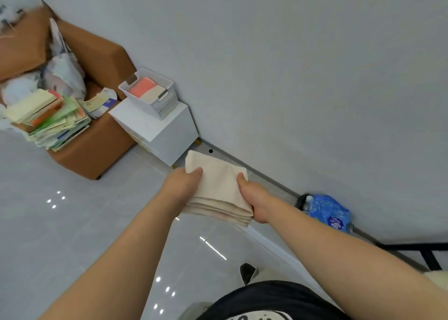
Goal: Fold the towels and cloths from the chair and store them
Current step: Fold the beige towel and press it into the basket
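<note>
Folded cream towel held in both hands, ready for the basket.

The left hand and right hand each grip a side of the folded cream towel, its long axis running from 11 to 5 o'clock. The white basket, on a white cabinet, lies at 11 o'clock from the hands, nearer the left. No writing is legible.

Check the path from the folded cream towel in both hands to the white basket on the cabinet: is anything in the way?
Nothing visible blocks it. The folded cream towel is held by the left hand and right hand in open air; only floor lies between it and the white basket, which already holds a pink cloth.
</note>
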Demonstrator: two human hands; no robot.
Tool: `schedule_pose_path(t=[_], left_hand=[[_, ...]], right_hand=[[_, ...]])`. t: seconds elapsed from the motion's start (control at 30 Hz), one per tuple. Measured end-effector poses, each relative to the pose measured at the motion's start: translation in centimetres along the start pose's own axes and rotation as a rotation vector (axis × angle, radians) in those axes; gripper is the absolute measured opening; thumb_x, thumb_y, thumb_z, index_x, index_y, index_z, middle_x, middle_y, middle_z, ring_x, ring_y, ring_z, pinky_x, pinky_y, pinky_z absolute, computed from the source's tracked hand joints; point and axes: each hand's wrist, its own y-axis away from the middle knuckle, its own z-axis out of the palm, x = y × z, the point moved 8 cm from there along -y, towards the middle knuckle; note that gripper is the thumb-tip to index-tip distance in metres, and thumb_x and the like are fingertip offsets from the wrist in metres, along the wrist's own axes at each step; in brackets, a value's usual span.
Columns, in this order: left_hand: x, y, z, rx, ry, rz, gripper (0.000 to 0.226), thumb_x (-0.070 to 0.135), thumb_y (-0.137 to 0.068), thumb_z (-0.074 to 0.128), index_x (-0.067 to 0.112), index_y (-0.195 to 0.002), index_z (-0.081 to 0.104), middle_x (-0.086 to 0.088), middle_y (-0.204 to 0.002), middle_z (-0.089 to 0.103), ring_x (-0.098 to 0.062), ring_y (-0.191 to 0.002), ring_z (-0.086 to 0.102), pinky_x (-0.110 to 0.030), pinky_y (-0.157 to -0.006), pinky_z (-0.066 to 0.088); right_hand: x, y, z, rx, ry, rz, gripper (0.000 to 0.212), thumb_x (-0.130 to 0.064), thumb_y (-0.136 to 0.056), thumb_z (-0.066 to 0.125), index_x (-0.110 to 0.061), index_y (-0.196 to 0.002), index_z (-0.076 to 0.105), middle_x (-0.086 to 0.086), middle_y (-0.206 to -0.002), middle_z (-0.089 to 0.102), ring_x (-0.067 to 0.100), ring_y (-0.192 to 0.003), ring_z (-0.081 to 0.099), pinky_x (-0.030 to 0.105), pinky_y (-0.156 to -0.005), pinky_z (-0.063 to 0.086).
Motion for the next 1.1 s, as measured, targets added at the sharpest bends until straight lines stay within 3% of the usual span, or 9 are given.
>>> schedule_pose_path(t=[0.23,0.4,0.47,0.6,0.7,0.8,0.93,1.03,1.1], left_hand=[[1.3,-16.0,-11.1,0.054,-0.223,0.112,0.047,0.036,-0.102,0.042,0.011,-0.142,0.042,-0.010,-0.135,0.055,-0.032,-0.118,0.053,-0.035,-0.087,0.038],[3.1,-27.6,-19.4,0.013,-0.333,0.168,0.046,0.036,-0.103,0.041,0.006,-0.137,0.043,-0.017,-0.135,0.054,-0.036,-0.121,0.051,-0.040,-0.096,0.042],[4.3,-31.3,-22.0,-0.031,-0.322,0.173,0.048,0.036,-0.103,0.043,0.005,-0.139,0.043,-0.015,-0.137,0.053,-0.035,-0.122,0.051,-0.037,-0.094,0.042],[6.4,-39.4,-26.8,-0.113,-0.273,0.107,0.052,0.041,-0.101,0.049,0.007,-0.141,0.045,-0.011,-0.133,0.055,-0.029,-0.112,0.053,-0.034,-0.085,0.041],[8.0,-45.8,-29.0,-0.186,-0.137,0.031,0.046,0.038,-0.100,0.054,0.008,-0.136,0.051,-0.008,-0.116,0.060,-0.024,-0.097,0.058,-0.034,-0.075,0.047],[9.2,-52.8,-30.4,-0.251,-0.031,-0.049,0.040,0.029,-0.100,0.057,0.011,-0.135,0.052,-0.009,-0.114,0.061,-0.026,-0.097,0.060,-0.032,-0.068,0.051],[10.4,-61.8,-32.4,-0.279,0.021,-0.134,0.052,0.020,-0.098,0.062,0.021,-0.147,0.043,-0.011,-0.130,0.056,-0.033,-0.112,0.059,-0.042,-0.087,0.056],[12.2,-66.7,-34.0,-0.326,-0.043,-0.132,0.047,0.012,-0.101,0.054,0.034,-0.142,0.047,-0.008,-0.133,0.051,-0.027,-0.102,0.058,-0.034,-0.065,0.054],[13.3,-69.8,-35.0,-0.395,-0.093,-0.150,0.045,0.006,-0.102,0.047,0.037,-0.134,0.056,-0.006,-0.131,0.050,-0.027,-0.098,0.059,-0.033,-0.060,0.056]], right_hand=[[-11.1,-9.3,12.0,-0.003,0.063,-0.035,0.058,-0.066,-0.098,0.032,-0.030,-0.142,0.042,0.000,-0.120,0.066,0.023,-0.104,0.067,0.044,-0.090,0.058],[-19.6,-14.3,20.3,0.140,0.208,-0.118,0.065,-0.063,-0.102,0.024,-0.025,-0.154,0.030,-0.001,-0.138,0.051,0.023,-0.119,0.053,0.038,-0.103,0.047],[-22.9,-15.9,22.7,0.198,0.245,-0.147,0.065,-0.059,-0.103,0.024,-0.020,-0.155,0.029,0.003,-0.147,0.046,0.025,-0.126,0.049,0.032,-0.097,0.042],[-28.9,-20.7,26.9,0.287,0.220,-0.144,0.064,-0.056,-0.104,0.028,-0.010,-0.147,0.039,0.008,-0.139,0.052,0.024,-0.111,0.051,0.035,-0.091,0.044],[-33.5,-25.3,28.7,0.345,0.201,-0.150,0.062,-0.055,-0.103,0.034,-0.009,-0.143,0.039,0.009,-0.133,0.054,0.026,-0.112,0.055,0.038,-0.094,0.047],[-37.6,-30.7,30.5,0.320,0.193,-0.166,0.054,-0.046,-0.103,0.042,-0.019,-0.148,0.030,0.008,-0.134,0.052,0.026,-0.113,0.055,0.040,-0.095,0.050],[-43.2,-37.8,33.5,0.219,0.260,-0.177,0.053,-0.035,-0.103,0.047,-0.034,-0.152,0.026,0.005,-0.132,0.053,0.024,-0.109,0.058,0.040,-0.091,0.055],[-46.5,-41.3,36.2,0.115,0.289,-0.121,0.047,-0.030,-0.103,0.049,-0.037,-0.148,0.038,0.002,-0.130,0.052,0.015,-0.097,0.058,0.031,-0.078,0.055],[-48.4,-43.4,37.9,0.036,0.269,-0.042,0.050,-0.024,-0.101,0.054,-0.037,-0.147,0.041,-0.001,-0.124,0.054,0.013,-0.092,0.058,0.031,-0.073,0.056]])
